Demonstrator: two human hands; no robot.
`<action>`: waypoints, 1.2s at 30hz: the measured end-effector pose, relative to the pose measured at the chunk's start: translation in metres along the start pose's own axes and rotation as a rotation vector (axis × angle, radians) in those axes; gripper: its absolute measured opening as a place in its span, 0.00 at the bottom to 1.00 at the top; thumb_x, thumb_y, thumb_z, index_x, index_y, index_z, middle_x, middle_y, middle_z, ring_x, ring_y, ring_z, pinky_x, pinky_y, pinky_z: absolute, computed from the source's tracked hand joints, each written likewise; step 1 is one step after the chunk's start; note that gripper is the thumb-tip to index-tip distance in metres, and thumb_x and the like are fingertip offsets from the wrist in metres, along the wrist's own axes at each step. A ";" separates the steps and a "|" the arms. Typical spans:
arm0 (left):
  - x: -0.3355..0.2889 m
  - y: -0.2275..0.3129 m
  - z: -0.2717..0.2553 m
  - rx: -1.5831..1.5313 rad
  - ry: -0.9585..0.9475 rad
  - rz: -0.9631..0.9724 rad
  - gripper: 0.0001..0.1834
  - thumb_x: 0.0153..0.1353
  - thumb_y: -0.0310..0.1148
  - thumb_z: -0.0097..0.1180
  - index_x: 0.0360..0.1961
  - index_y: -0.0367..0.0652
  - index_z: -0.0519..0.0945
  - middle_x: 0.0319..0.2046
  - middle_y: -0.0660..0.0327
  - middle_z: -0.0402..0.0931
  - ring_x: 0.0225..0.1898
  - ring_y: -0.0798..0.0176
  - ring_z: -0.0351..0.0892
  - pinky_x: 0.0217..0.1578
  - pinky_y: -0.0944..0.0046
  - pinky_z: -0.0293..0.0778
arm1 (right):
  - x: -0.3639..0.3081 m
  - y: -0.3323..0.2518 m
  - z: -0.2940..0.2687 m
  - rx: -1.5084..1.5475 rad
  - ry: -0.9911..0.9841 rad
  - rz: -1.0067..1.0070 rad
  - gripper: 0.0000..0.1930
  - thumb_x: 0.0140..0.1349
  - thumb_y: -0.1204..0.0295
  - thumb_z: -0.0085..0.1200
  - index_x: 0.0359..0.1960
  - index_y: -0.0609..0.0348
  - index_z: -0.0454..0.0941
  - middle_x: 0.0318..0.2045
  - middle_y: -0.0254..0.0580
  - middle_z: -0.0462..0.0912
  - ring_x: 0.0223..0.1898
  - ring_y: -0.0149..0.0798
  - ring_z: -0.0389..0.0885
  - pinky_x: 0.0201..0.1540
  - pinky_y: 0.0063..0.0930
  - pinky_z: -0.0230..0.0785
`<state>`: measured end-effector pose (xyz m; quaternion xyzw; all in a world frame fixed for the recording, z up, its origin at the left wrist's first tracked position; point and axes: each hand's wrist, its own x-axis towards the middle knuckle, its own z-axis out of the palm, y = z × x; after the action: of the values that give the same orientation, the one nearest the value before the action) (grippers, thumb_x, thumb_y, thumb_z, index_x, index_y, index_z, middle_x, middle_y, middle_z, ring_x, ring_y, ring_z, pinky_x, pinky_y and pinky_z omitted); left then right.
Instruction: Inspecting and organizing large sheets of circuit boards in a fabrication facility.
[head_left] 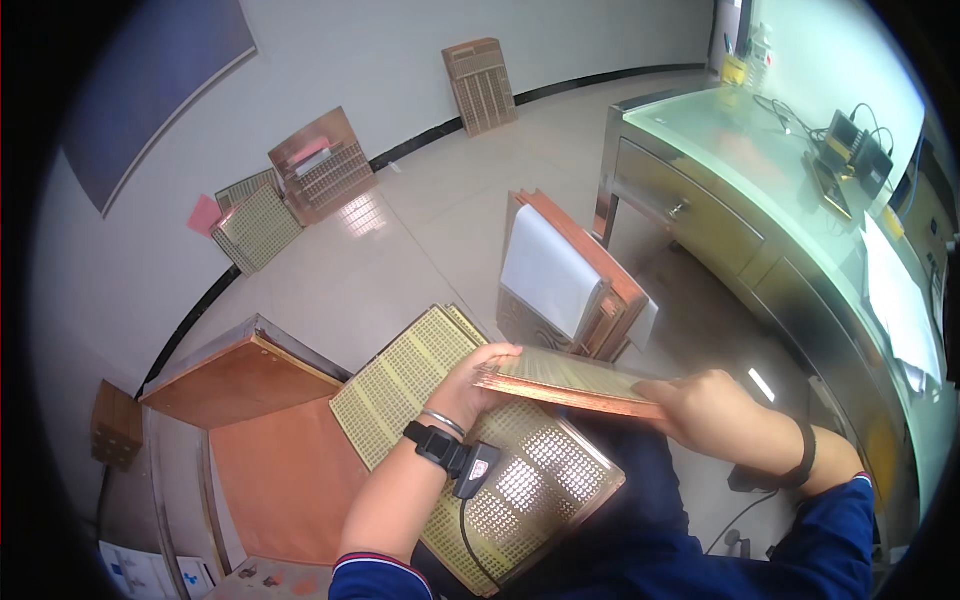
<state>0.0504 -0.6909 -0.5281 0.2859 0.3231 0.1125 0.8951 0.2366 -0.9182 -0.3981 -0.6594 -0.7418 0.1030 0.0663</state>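
Thin copper-coloured panel (565, 382), flat, rectangular, shiny top with fine pattern, held level at centre of frame above the person's lap. Left hand (478, 385) grips its left edge, fingers curled over the top, thumb underneath; wrist carries a bangle and a black strap with a small device (478, 468) and cable. Right hand (712, 410) lies palm down on the panel's right end, fingers closed over the edge; black band on that wrist, blue sleeve. Below the panel, a large yellow-green perforated board (440, 440) lies tilted across the lap, lower centre, with rows of small cut-outs. Left of it, a copper sheet (275, 480) and an open flat box (235, 375) with a copper-coloured inside. Upper centre, a stack of panels stands on the floor with a white sheet (548, 268) over it. More perforated boards (260, 225) lean on the wall, upper left. Metal worktop (770, 170) with drawer, upper right, carries a black device (850, 145).
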 end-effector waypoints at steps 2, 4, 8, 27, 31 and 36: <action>-0.013 0.008 0.012 0.027 -0.017 0.030 0.09 0.54 0.30 0.55 0.33 0.35 0.77 0.31 0.55 0.80 0.33 0.60 0.81 0.39 0.63 0.77 | -0.006 0.003 -0.006 -0.005 -0.026 0.001 0.14 0.55 0.69 0.54 0.41 0.61 0.72 0.23 0.49 0.79 0.25 0.48 0.80 0.26 0.37 0.73; -0.015 0.011 0.006 0.021 -0.063 0.085 0.09 0.55 0.30 0.55 0.34 0.35 0.77 0.31 0.56 0.79 0.32 0.61 0.80 0.37 0.64 0.77 | -0.020 0.004 -0.012 0.044 0.069 -0.047 0.14 0.55 0.69 0.55 0.42 0.61 0.73 0.23 0.48 0.79 0.25 0.48 0.80 0.26 0.37 0.72; -0.083 0.026 0.062 0.088 -0.027 0.157 0.09 0.57 0.31 0.54 0.34 0.36 0.76 0.29 0.59 0.78 0.28 0.65 0.79 0.32 0.66 0.77 | -0.046 -0.020 -0.033 0.086 0.227 -0.109 0.16 0.53 0.70 0.57 0.43 0.63 0.73 0.28 0.47 0.81 0.27 0.46 0.81 0.29 0.33 0.75; -0.258 -0.117 -0.010 0.030 0.408 0.819 0.22 0.60 0.31 0.47 0.54 0.32 0.65 0.44 0.54 0.74 0.42 0.64 0.77 0.43 0.66 0.74 | -0.040 -0.094 0.053 -0.201 0.462 -0.770 0.17 0.57 0.68 0.53 0.48 0.58 0.76 0.44 0.41 0.81 0.46 0.35 0.81 0.44 0.30 0.76; -0.250 -0.148 -0.048 0.016 0.481 0.800 0.24 0.61 0.29 0.49 0.57 0.33 0.63 0.47 0.54 0.73 0.46 0.64 0.76 0.46 0.66 0.73 | -0.036 -0.095 0.109 -0.147 0.347 -0.823 0.22 0.58 0.67 0.50 0.56 0.51 0.71 0.50 0.42 0.78 0.51 0.37 0.78 0.49 0.34 0.74; -0.257 -0.160 -0.081 0.278 0.568 0.678 0.26 0.66 0.44 0.46 0.55 0.33 0.68 0.46 0.58 0.75 0.43 0.67 0.77 0.41 0.69 0.74 | -0.033 -0.096 0.126 -0.122 0.175 -0.824 0.27 0.55 0.64 0.53 0.58 0.52 0.68 0.55 0.44 0.73 0.56 0.39 0.73 0.54 0.39 0.69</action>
<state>-0.1955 -0.8838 -0.5404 0.4505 0.4559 0.4286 0.6369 0.1185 -0.9691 -0.4961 -0.3169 -0.9395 -0.0327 0.1257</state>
